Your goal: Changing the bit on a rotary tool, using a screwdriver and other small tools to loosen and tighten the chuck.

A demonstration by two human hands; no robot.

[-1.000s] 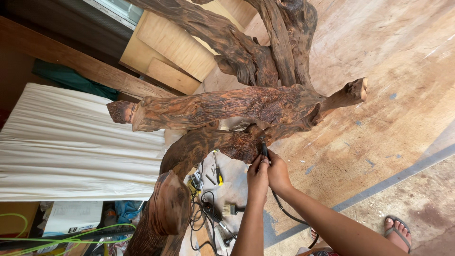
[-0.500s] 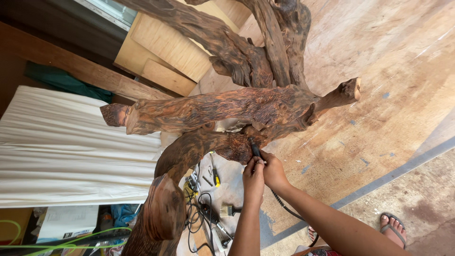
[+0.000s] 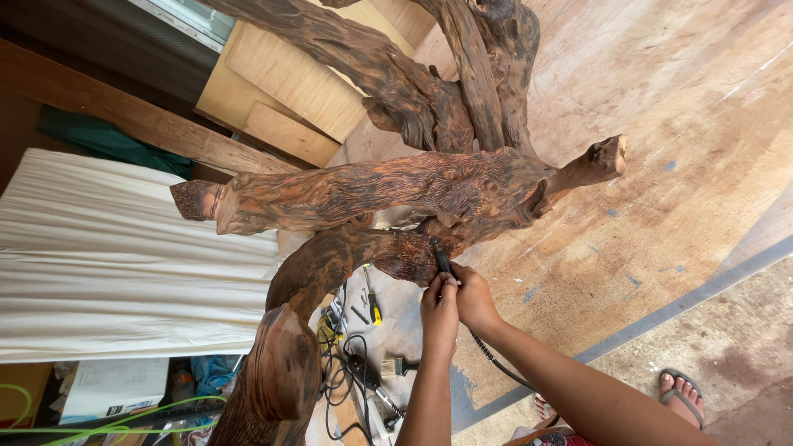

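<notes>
Two hands (image 3: 458, 304), one rotary tool (image 3: 443, 264), one gnarled root sculpture (image 3: 388, 194)

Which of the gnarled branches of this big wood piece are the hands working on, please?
The lower curved branch, which arcs down to the rounded knob at the bottom. Both the left hand and right hand press a black rotary tool against it; the horizontal branch above goes untouched.

A flat white box (image 3: 114, 386) with a dark printed label strip lies at the near left, below the white sheet; a tan cardboard carton (image 3: 18, 395) sits just left of it. No signs or screens show.
</notes>
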